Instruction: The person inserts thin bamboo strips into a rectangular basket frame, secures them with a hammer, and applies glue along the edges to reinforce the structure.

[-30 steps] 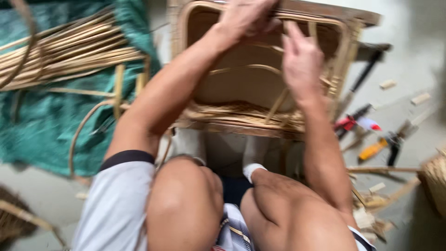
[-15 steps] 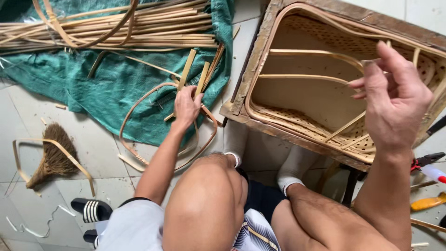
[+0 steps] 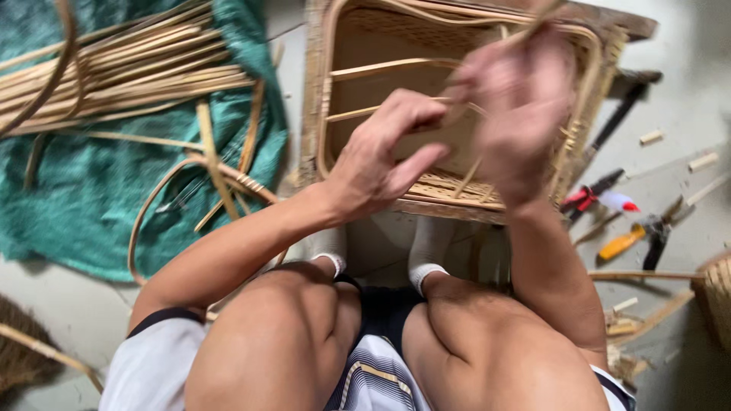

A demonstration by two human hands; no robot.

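Far to my left, a bundle of rattan canes (image 3: 114, 72) is lying on a green cloth (image 3: 91, 190) spread over the floor, and a few loose bent strips (image 3: 209, 171) are curling beside it at the cloth's edge. A brown woven piece (image 3: 19, 358) is showing at the lower left corner.

My left hand (image 3: 384, 156) is hovering over the near edge of the woven rattan frame (image 3: 365, 38), fingers curled, with thumb and forefinger pinching together on what looks like a thin strip; it is too blurred for me to be sure what is between them. The frame is sitting just in front of my knees, tilted on the floor, its open inside crossed by thin cane bars (image 3: 381, 70).

My right hand (image 3: 518, 106) is raised over the frame's right half, heavily blurred, fingers bunching around a thin cane strand (image 3: 533, 23) that is rising toward the frame's top rim; I cannot tell how tightly it is closing.

To the right of the frame, red-handled cutters (image 3: 590, 190) and orange-handled pliers (image 3: 632, 237) are lying on the floor among small cut cane pieces (image 3: 702, 160). The corner of another woven basket (image 3: 716, 293) is showing at the right edge.
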